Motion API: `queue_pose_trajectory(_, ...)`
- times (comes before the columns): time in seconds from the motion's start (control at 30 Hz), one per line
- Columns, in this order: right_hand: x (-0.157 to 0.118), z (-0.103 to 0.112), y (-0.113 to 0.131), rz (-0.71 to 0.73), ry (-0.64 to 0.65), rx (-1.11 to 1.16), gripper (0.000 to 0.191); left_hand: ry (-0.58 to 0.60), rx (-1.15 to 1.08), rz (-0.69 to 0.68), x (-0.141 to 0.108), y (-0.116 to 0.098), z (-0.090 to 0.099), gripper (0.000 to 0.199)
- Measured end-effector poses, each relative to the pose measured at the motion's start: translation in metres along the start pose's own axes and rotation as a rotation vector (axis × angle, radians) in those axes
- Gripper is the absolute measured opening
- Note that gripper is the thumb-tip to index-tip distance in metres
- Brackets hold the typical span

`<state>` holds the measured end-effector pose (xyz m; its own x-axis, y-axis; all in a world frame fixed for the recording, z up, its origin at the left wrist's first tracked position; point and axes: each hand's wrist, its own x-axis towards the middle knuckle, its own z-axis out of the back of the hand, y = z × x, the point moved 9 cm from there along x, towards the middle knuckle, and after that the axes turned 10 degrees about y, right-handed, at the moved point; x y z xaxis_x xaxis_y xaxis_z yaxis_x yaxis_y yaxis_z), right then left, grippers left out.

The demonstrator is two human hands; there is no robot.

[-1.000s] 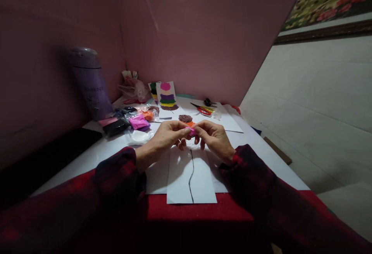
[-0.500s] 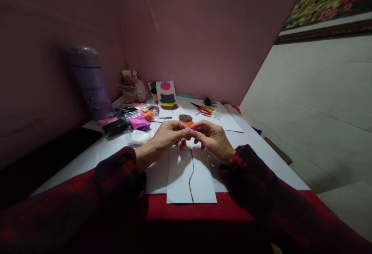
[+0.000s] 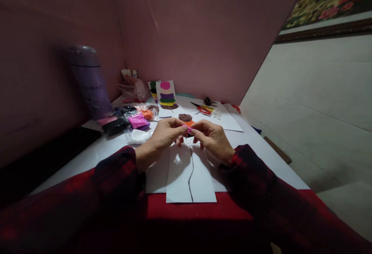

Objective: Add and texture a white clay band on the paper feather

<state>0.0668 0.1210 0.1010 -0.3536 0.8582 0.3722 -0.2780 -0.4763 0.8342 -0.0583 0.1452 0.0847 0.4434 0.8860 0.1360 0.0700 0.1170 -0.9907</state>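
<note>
A small pink piece of clay-like material [image 3: 188,129] is pinched between both hands above a white sheet [image 3: 180,180]. My left hand [image 3: 167,132] grips it from the left with thumb and forefinger. From the right, my right hand [image 3: 210,136] pinches it the same way. A dark wavy line runs down the sheet towards its near edge. Beyond my fingertips lie a brown textured patch [image 3: 185,117] and an orange patch [image 3: 190,123], the latter partly hidden by my hands.
Clay packets, one bright pink [image 3: 138,121], lie left of my hands. Behind them stand a purple tumbler [image 3: 90,83] and a card with coloured bands [image 3: 166,96]. Red-handled scissors [image 3: 204,110] lie at the back right. A pink wall rises behind the table.
My fingertips have shifted slightly around the pink piece, more of which now shows between them. A dark spot has come into view just below it.
</note>
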Motion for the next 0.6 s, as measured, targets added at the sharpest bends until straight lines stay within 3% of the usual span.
queue_pose_trajectory(0.23, 0.000, 0.008, -0.005, -0.028, -0.094, -0.069, 0.010, -0.044, -0.013, -0.007, 0.001, 0.001, 0.007, 0.008)
queue_pose_trajectory(0.6, 0.001, 0.004, -0.005, -0.024, -0.023, -0.002, 0.013, 0.187, 0.006, 0.052, 0.001, 0.007, -0.012, 0.022)
